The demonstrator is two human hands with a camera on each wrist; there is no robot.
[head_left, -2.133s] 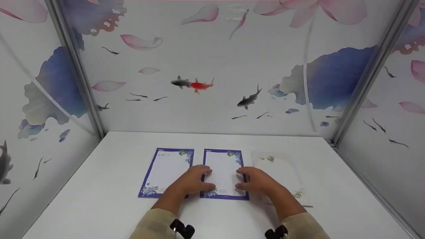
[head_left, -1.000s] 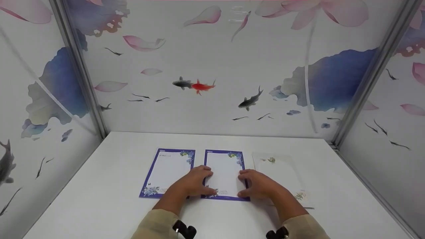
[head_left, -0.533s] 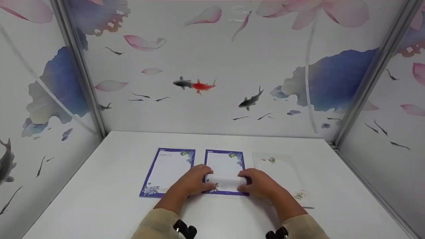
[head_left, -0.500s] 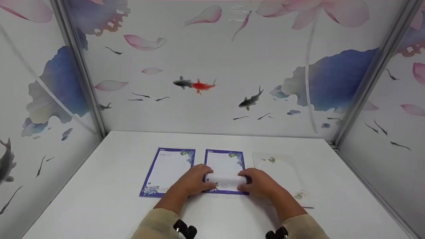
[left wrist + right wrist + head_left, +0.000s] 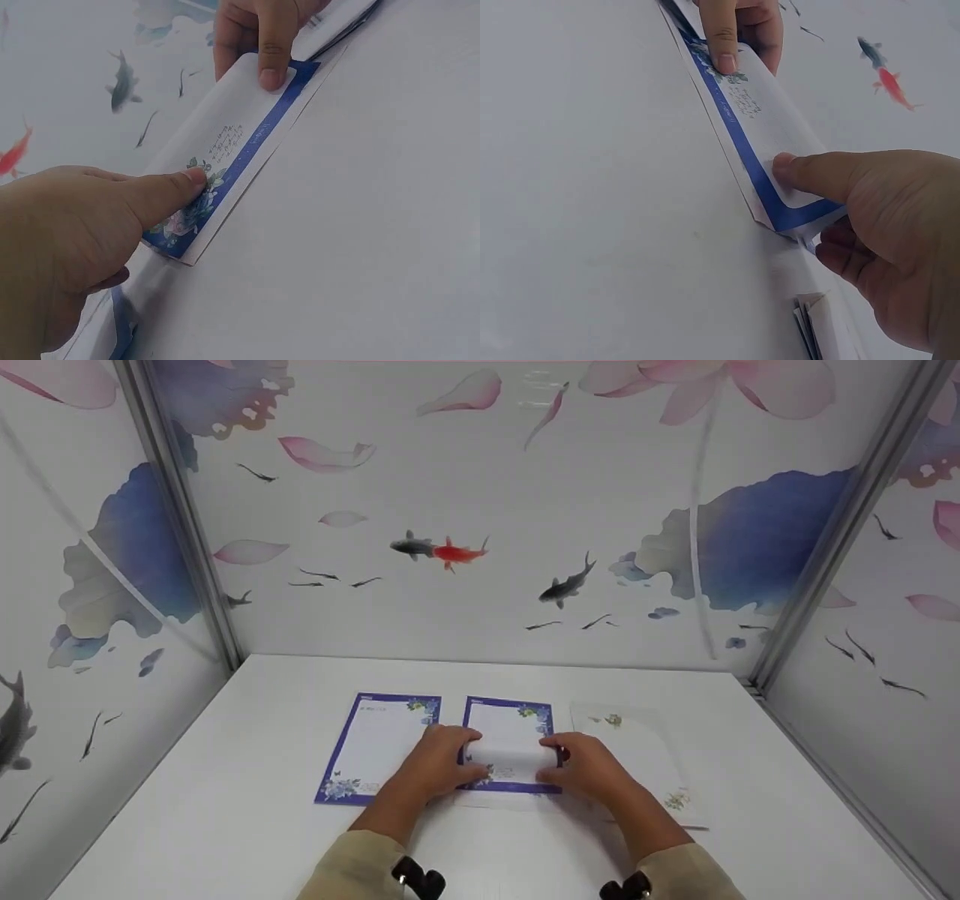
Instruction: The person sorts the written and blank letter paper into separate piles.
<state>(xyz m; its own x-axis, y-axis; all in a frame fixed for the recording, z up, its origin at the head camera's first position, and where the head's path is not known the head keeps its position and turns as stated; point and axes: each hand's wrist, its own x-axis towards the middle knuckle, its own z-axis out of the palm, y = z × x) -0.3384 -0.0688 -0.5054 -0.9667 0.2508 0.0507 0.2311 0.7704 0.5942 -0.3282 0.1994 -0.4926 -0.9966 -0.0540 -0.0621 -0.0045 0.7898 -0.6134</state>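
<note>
Midway along the table in the head view lies a sheet of letter paper (image 5: 510, 723) with a blue border and printed flowers. Its near half bows upward in a curve. My left hand (image 5: 436, 761) pinches its left edge, thumb on top, as the left wrist view shows with the flowered corner under the thumb (image 5: 176, 191). On the opposite edge my right hand (image 5: 591, 765) pinches the sheet, thumb (image 5: 810, 171) above and fingers below. A pale sheet (image 5: 499, 801) shows beneath the near border.
Left of it lies a similar blue-bordered sheet (image 5: 375, 750), partly behind my left forearm. To the right sits a pale stack of paper (image 5: 634, 750) with small floral prints, partly under my right forearm. Patterned panels (image 5: 480, 607) enclose the white table (image 5: 225, 825) at back and sides.
The middle sheet lay flat at first; its near half now bows up and its near border has shifted away from me, uncovering a pale sheet. Both hands moved slightly forward with it.
</note>
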